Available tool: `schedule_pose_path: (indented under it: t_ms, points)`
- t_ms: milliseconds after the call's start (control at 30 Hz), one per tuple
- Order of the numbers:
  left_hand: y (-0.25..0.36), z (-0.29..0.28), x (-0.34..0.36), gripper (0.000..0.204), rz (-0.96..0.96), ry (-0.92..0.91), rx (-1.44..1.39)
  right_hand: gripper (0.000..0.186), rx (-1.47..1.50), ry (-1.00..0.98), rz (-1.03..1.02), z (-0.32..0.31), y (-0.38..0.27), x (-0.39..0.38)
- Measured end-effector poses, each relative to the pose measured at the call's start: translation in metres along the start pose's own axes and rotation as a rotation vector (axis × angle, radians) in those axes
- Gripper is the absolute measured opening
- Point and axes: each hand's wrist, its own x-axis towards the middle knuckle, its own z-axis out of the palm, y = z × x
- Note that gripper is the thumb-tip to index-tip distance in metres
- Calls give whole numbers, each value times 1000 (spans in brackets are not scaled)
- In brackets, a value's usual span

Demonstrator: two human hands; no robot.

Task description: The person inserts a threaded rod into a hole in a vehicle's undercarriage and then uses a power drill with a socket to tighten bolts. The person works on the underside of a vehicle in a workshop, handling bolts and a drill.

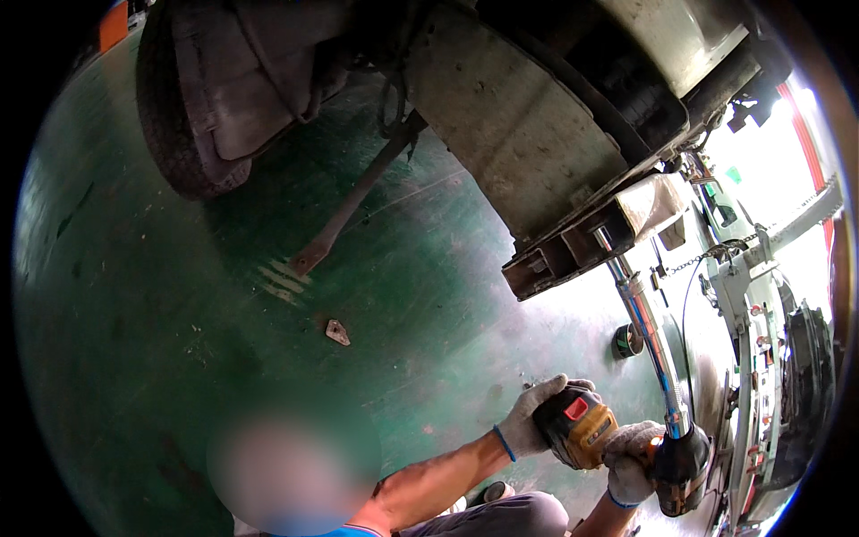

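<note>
My gloved left hand (pixel 530 416) is closed on the black-and-yellow battery end (pixel 574 428) of a cordless impact wrench. My gloved right hand (pixel 631 461) grips the tool beside its black head (pixel 680 470). A long chrome extension (pixel 658 345) rises from the head to a rusty, hollow bracket (pixel 564 251) on the vehicle's underside, where its upper end is partly hidden.
The vehicle's tyre (pixel 165 116) and metal panel (pixel 510 134) fill the top. A steel bar (pixel 349 197) angles down toward the green floor (pixel 152 313), which holds a small metal plate (pixel 336 332) and a can (pixel 626 342). A pale frame with chain (pixel 743 295) stands right. A blurred patch covers the lower left.
</note>
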Motion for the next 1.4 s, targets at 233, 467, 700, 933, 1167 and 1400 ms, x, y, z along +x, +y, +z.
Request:
schedule_pose_path:
  t_ms: [233,467,700,933,1167,1400]
  points:
    - [2,-2,6,47,5,-32,47,24,-66,-80,2,-2,-4,7]
    - [0,-2,13,48,-12,-30,-20,30,-51,-209,167,-18,-18,19]
    - [3,-8,9,48,5,-40,-2,37,302,-115,122,-1,0,9]
    - [6,-4,11,50,-47,-92,32,28,219,11,172,-23,12,-6]
    - [23,-8,0,70,-103,63,52,34,125,-29,185,-6,-2,14]
    - [-5,-10,-14,73,106,31,-69,55,281,45,241,-1,0,2]
